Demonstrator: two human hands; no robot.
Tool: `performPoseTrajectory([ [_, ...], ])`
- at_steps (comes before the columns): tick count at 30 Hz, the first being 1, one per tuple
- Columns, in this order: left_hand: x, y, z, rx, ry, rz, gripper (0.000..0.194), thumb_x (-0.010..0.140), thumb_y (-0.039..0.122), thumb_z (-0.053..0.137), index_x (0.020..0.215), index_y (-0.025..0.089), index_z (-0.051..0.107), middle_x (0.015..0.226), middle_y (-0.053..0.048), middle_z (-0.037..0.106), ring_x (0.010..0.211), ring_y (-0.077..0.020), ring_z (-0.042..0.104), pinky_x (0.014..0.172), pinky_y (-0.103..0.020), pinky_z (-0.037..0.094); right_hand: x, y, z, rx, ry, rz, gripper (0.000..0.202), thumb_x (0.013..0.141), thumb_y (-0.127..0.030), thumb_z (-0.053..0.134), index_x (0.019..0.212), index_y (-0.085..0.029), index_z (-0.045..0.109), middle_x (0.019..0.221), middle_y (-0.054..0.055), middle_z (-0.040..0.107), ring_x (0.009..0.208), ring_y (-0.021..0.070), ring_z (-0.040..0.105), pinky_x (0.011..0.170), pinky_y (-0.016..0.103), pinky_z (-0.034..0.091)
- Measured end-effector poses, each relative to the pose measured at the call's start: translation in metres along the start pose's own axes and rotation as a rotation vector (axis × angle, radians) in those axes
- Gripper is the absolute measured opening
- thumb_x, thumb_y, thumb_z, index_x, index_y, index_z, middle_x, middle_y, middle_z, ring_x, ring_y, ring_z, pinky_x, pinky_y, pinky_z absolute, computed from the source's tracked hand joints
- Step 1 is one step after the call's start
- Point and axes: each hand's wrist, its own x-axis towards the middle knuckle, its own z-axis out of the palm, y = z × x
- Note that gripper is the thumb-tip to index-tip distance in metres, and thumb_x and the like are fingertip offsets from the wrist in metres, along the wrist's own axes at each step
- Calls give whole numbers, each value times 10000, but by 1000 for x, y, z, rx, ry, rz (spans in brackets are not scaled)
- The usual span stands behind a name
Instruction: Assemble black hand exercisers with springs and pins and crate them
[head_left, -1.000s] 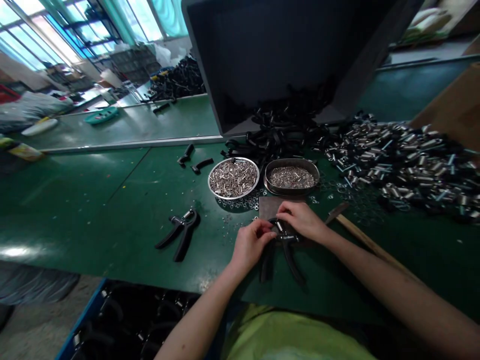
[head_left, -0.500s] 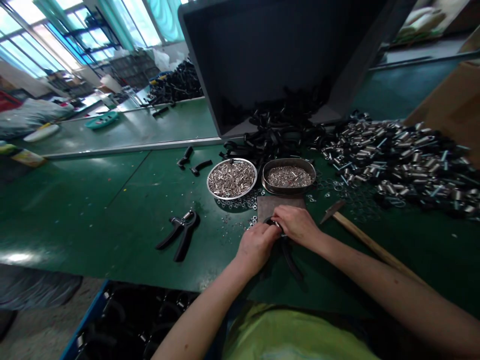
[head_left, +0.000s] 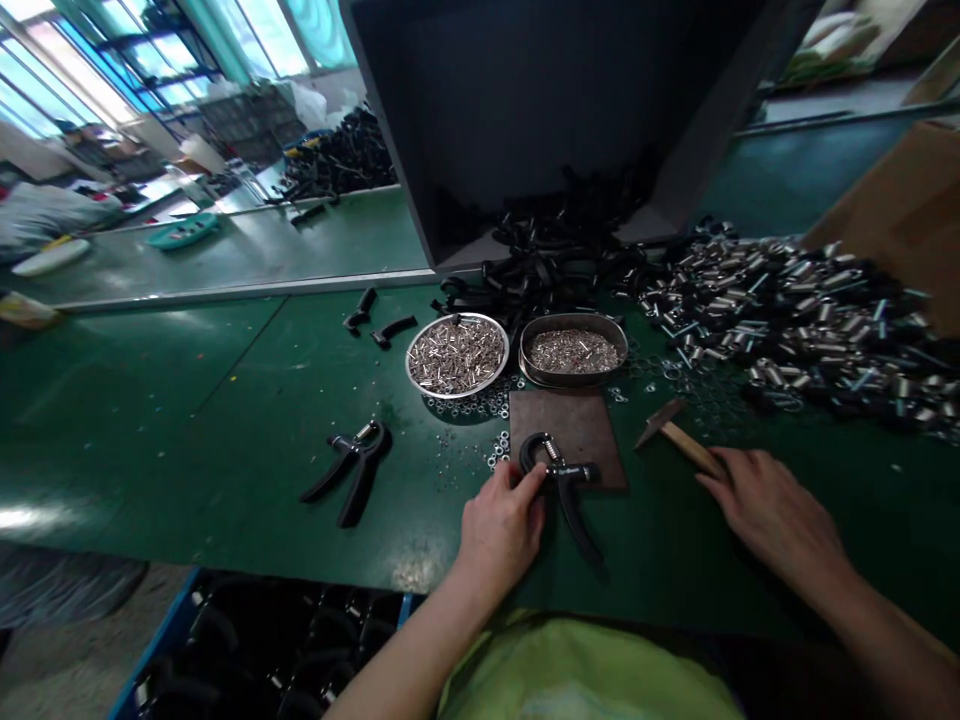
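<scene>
Head view: the left hand (head_left: 499, 525) pinches the hand grip (head_left: 571, 472), best braced flat against the plate (head_left: 589, 420) beyond, while the right hand (head_left: 772, 505) grasps the hammer (head_left: 688, 445).

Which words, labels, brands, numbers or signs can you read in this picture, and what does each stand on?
None can be read.
White lettering on the crossbar of the black spring hand exerciser nearer the hammer: too small and blurred.
Yellowish packet at the left edge: too blurred to tell any print.

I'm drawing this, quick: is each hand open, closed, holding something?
Left hand: closed on the black hand grip.
Right hand: closed on the hammer handle.
</scene>
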Motion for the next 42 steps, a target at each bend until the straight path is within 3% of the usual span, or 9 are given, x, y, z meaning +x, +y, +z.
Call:
performPoseTrajectory([
  [6,4,4,-3,-4,-115,-19,431,871,165,429,1285,250,513,1076,-85,594,728,-174,645,649,-290,536,7,-34,-22,403,-74,46,398,919,-355,310,1194,-161,522,1026,143,649,851,269,644,695,394,523],
  [13,2,4,-1,9,-92,-20,438,874,153,416,1292,246,507,1080,-86,582,736,-177,647,654,-295,542,20,-95,-39,764,-145,-200,439,892,-300,344,1287,-205,508,1259,106,593,1136,248,569,938,410,475],
  [18,1,3,6,-1,-54,-34,423,879,171,420,1283,246,519,1035,-83,589,734,-182,640,660,-305,540,-11,-70,-26,1125,-238,314,548,887,-505,375,1348,-213,429,777,39,631,517,147,568,433,264,466],
  [22,3,4,8,19,-42,-44,418,887,171,406,1284,238,519,1000,-82,589,725,-180,632,653,-301,532,-43,-68,-22,1266,-320,561,627,848,-577,414,1366,-226,378,679,-12,549,429,102,461,347,201,330],
  [26,5,2,5,-4,-46,-62,398,882,170,426,1260,244,527,993,-73,592,749,-176,630,688,-295,527,-44,-83,-34,1160,-313,393,537,899,-519,360,1342,-224,429,671,0,570,461,116,504,388,223,391],
  [30,4,2,4,-92,1,-96,403,850,154,467,1252,177,474,1049,-92,600,870,-201,627,774,-319,521,-29,-97,-45,823,-51,-91,423,938,-328,340,1337,-265,464,883,58,653,712,173,642,612,284,522],
  [33,4,3,3,-138,10,-121,403,823,133,485,1226,138,468,1074,-114,602,934,-220,615,813,-336,510,-22,-102,-38,544,-39,-363,460,931,-210,309,1366,-280,441,923,53,659,700,179,658,593,292,533],
  [38,5,0,-3,-244,0,-104,415,831,135,472,1233,209,541,1005,-90,604,843,-212,617,770,-349,501,-27,-74,-20,329,91,-360,448,950,-213,327,1387,-251,414,1001,58,663,737,158,655,604,263,527],
  [42,12,-2,-5,-793,-23,-261,343,817,252,559,1154,222,613,917,-55,622,741,-177,618,684,-315,513,-35,-25,-11,9,240,-212,421,930,-247,389,1337,-246,499,807,51,645,619,173,604,457,278,428],
])
